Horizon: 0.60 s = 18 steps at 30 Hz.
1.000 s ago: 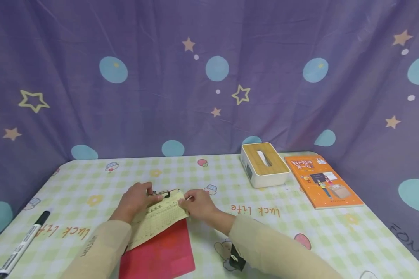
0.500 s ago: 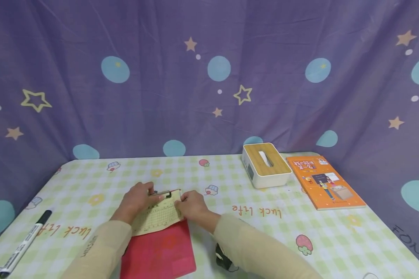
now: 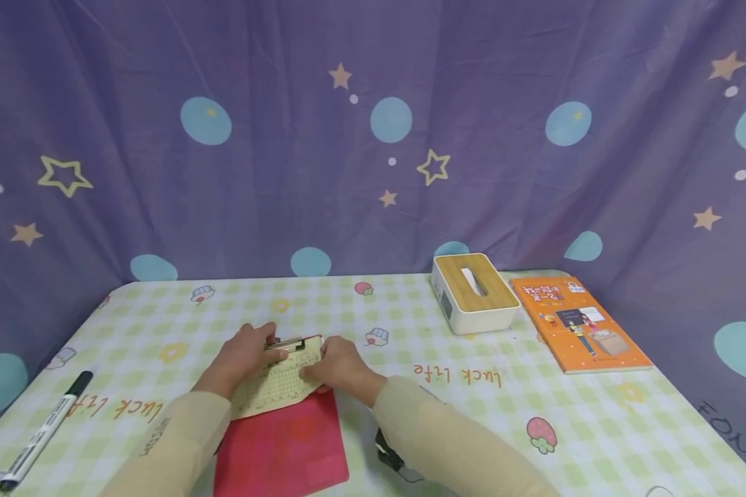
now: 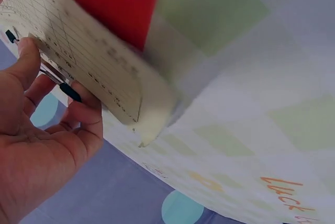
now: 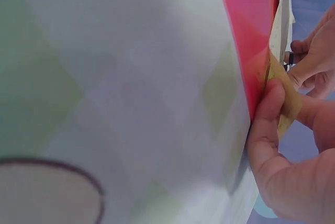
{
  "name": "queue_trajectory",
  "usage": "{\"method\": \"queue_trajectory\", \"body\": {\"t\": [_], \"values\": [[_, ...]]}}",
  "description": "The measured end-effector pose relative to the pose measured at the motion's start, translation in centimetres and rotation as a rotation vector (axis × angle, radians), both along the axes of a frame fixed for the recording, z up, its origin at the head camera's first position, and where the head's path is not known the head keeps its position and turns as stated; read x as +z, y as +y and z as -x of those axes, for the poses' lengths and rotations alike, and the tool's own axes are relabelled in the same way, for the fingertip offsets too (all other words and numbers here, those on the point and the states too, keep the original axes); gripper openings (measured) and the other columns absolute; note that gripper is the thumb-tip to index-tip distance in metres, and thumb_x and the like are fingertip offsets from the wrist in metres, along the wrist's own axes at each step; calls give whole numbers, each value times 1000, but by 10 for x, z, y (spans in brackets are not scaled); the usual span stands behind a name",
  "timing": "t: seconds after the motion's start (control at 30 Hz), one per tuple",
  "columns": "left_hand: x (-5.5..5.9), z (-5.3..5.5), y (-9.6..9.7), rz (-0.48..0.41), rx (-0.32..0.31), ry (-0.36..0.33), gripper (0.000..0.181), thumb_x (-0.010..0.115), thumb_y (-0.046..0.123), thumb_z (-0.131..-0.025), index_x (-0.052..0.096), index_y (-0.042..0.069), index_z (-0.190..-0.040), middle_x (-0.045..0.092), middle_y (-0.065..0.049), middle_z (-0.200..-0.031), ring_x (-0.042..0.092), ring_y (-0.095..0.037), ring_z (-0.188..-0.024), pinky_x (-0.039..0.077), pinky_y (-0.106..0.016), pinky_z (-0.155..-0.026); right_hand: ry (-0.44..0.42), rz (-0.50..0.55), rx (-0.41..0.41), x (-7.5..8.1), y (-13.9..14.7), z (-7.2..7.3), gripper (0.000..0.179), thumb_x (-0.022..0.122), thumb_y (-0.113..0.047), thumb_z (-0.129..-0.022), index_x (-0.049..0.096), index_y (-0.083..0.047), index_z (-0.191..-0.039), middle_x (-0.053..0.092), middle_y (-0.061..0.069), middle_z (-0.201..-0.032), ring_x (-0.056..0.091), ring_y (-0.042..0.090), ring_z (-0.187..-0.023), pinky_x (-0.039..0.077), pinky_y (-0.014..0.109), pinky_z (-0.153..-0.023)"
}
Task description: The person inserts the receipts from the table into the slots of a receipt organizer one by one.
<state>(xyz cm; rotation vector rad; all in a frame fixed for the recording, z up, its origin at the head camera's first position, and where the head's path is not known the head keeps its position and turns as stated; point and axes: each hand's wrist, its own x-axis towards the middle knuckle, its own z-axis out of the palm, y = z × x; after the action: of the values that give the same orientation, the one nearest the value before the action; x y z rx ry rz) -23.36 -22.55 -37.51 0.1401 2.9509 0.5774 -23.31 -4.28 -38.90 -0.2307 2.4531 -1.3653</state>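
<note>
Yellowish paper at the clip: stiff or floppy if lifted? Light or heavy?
Probably floppy: the paper bends where the right hand pinches it, and one corner curls in the left wrist view. Likely light, since it looks thin nearly edge-on in the right wrist view.

Tissue box (image 3: 477, 298) beside orange book (image 3: 579, 326).

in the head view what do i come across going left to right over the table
marker, left hand, paper, right hand, tissue box, orange book
</note>
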Motion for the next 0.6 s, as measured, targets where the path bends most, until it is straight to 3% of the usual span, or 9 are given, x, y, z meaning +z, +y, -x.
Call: {"method": "queue_trajectory", "body": {"t": [0.3,0.43,0.6], "values": [[3,2,-4,-33,-29,-31,25,69,24,-99,51,8,-92,50,-10,-83,47,-25,-74,42,-41,-68,-46,-14,-28,-3,-5,5,27,81,-4,-85,55,-2,-78,61,10,-65,62,15,-46,53,25,-47],[7,3,-7,-104,-51,-51,26,69,20,-99,49,9,-85,42,-4,-70,37,-18,-63,36,-36,-64,-79,4,-57,-1,-7,6,28,81,-5,-85,54,-2,-79,62,11,-65,61,14,-44,53,26,-46],[15,6,-10,-141,-86,-74,29,69,17,-98,47,9,-81,33,0,-67,30,-16,-62,33,-34,-62,-97,2,-68,2,-8,6,27,81,-5,-83,55,-2,-76,63,11,-64,60,14,-43,53,26,-46]]}}
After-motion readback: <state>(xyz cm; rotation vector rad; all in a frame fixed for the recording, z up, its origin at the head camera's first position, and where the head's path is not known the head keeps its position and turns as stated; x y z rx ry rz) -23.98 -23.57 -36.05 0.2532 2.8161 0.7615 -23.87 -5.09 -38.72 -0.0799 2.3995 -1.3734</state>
